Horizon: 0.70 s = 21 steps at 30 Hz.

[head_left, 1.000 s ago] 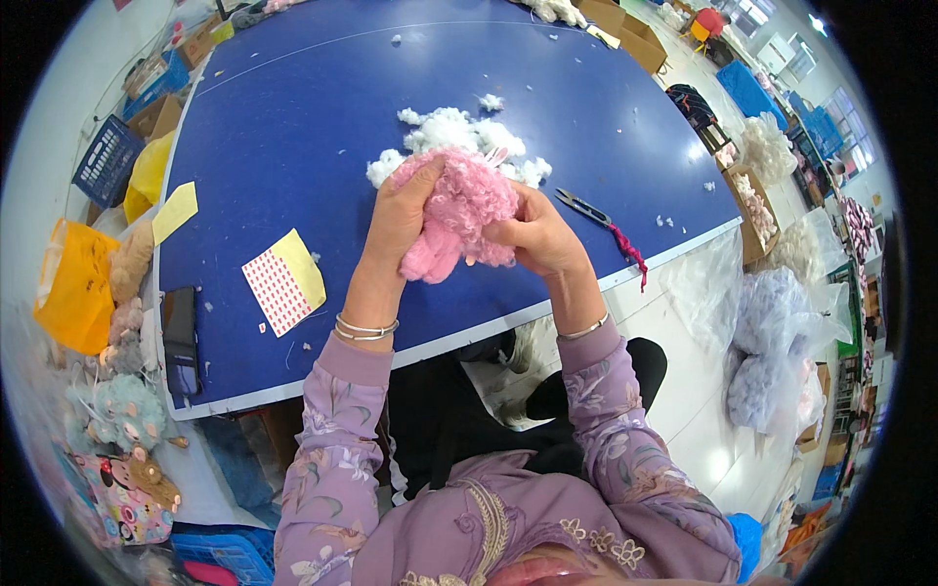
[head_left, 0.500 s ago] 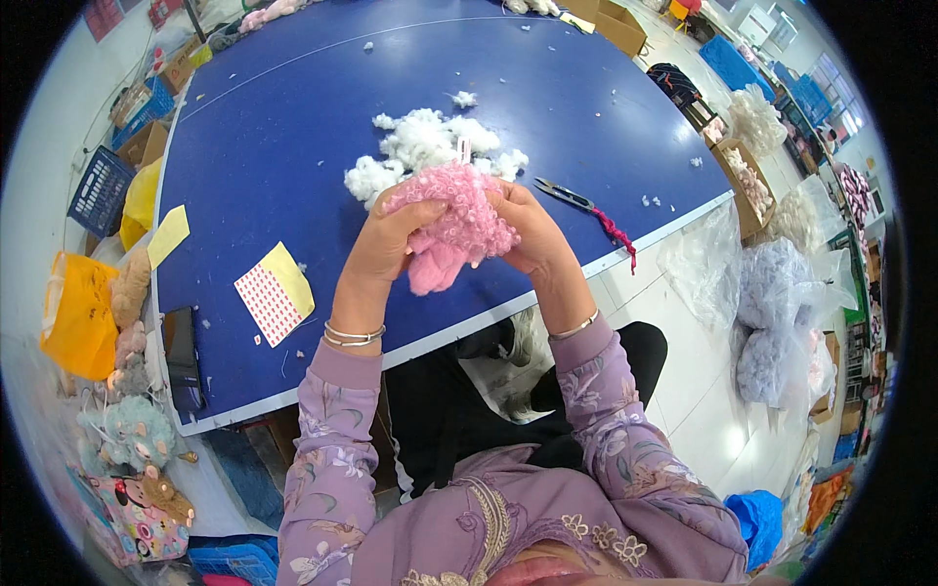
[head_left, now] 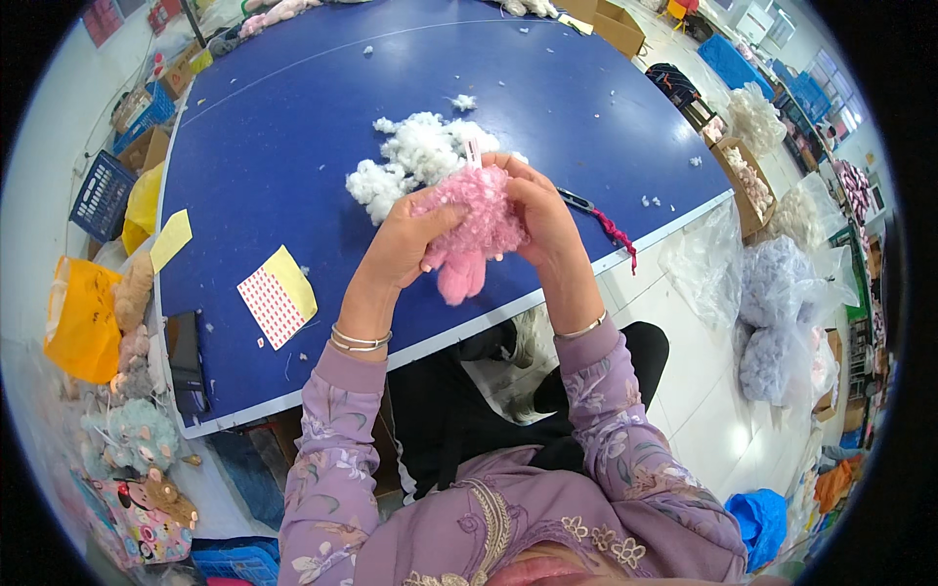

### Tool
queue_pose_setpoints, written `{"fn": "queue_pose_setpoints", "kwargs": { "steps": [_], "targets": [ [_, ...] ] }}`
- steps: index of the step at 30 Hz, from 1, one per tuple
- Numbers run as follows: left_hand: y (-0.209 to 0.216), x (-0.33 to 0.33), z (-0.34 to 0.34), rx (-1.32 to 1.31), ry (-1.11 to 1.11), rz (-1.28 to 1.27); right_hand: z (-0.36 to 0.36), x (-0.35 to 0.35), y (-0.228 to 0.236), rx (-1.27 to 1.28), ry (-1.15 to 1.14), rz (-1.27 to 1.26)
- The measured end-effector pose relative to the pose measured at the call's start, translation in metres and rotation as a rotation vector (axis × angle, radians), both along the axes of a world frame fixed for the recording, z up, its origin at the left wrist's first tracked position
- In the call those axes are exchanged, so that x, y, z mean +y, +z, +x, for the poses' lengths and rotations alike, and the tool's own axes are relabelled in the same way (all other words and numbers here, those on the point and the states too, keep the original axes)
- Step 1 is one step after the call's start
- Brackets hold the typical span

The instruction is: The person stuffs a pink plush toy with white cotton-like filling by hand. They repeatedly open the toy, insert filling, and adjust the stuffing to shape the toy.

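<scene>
A curly pink plush toy [head_left: 479,220] is held up over the near part of the blue table, gripped from both sides. My left hand [head_left: 415,234] closes on its left side, thumb pressed over the front. On the other side, my right hand [head_left: 543,217] has its fingers curled round the plush. Smooth pink lobes [head_left: 462,277] hang from its lower end, and a white label [head_left: 473,152] sticks up at the top. Beyond the hands lies a loose heap of white stuffing [head_left: 420,146]. Thread snips [head_left: 575,199] with a magenta cord rest right of my right hand, partly covered by it.
The blue table [head_left: 293,127] has a sheet of red-and-white stickers [head_left: 277,298] and a dark flat device [head_left: 184,352] on its left. Plush pieces and an orange bag [head_left: 86,319] line the left edge. Clear bags of grey plush [head_left: 772,322] and cartons stand right.
Both hands have moved slightly right with the plush toy, which has turned so its lobes hang straighter down. My right hand now covers more of the snips.
</scene>
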State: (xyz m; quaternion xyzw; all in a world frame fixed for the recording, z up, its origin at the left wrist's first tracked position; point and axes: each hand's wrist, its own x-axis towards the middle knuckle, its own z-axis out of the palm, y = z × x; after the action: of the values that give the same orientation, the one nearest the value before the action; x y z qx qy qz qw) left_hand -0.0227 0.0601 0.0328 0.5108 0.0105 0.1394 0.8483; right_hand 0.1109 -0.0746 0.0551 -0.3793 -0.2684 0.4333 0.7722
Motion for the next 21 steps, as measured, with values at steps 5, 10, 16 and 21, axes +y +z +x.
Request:
{"fn": "queue_pose_setpoints", "kwargs": {
  "steps": [5, 10, 16, 21],
  "targets": [
    [0.0, -0.004, 0.004, 0.021, 0.139, -0.168, -0.015, -0.004, 0.018, -0.224, 0.043, -0.304],
    [0.019, -0.018, 0.002, -0.028, 0.2, -0.204, -0.004, 0.001, 0.004, -0.271, 0.053, -0.206],
    [0.017, -0.018, -0.008, -0.127, 0.135, -0.166, -0.007, 0.0, 0.002, -0.058, 0.004, -0.044],
    [0.013, -0.011, -0.01, -0.157, 0.01, -0.145, -0.013, -0.001, 0.013, -0.032, -0.061, -0.029]
  ]
}}
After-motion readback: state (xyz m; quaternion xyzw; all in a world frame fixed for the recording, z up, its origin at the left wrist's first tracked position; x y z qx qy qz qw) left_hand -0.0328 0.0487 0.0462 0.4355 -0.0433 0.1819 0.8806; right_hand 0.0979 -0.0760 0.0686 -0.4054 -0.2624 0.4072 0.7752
